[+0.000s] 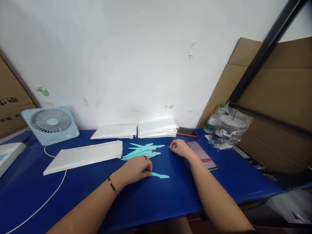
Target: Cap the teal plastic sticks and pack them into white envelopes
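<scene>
With our left hand (136, 167) we pinch one slim turquoise plastic stick (160, 175), a loose pile of similar sticks (140, 152) apparently remaining on the far side, our right hand (179, 148) curled, its hold unclear.

Probably a small workshop corner: a blue table (170, 201) stands against a scuffed wall (136, 58), with cardboard (287, 73) at the table's right end, white packets (157, 126) stacked along its back and teal tools (140, 151) heaped mid-table.

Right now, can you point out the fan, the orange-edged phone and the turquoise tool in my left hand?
Fan (53, 121), head view: central hub.
Orange-edged phone (187, 131), head view: dark screen.
Turquoise tool (159, 175), head view: its exposed length.
</scene>
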